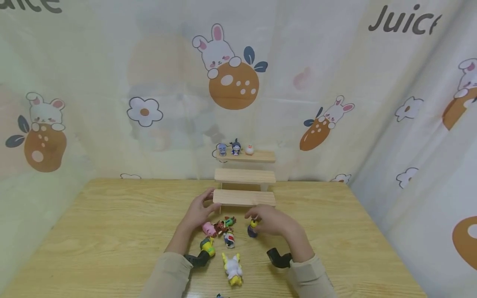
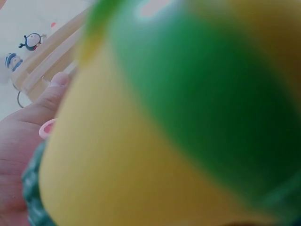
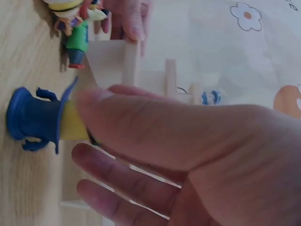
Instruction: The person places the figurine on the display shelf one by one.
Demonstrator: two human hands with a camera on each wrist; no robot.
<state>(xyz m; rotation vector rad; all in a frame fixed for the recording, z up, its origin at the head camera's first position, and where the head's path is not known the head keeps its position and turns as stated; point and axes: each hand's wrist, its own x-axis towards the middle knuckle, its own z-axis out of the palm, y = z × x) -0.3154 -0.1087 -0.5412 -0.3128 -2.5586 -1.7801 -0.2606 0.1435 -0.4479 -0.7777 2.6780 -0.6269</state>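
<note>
My right hand point(image 1: 273, 221) pinches a small figurine point(image 1: 252, 228) with a yellow head and dark blue body. In the right wrist view the figurine's blue base point(image 3: 16, 113) points to the tabletop; I cannot tell whether it touches. The thumb covers much of the head. My left hand point(image 1: 196, 213) grips the left end of the three-step wooden shelf point(image 1: 244, 198) at its lowest step, thumb toward the front. Close to that hand lie a pink figurine point(image 1: 209, 229), a brown one point(image 1: 221, 227) and a green one point(image 1: 230, 222).
Three figurines point(image 1: 235, 148) stand on the top step. A red, white and blue figurine point(image 1: 229, 239), a yellow-green one point(image 1: 207, 247) and a white-yellow one point(image 1: 233, 269) lie on the table point(image 1: 123, 231). The yellow-green one fills most of the left wrist view. A printed curtain point(image 1: 167, 82) hangs behind.
</note>
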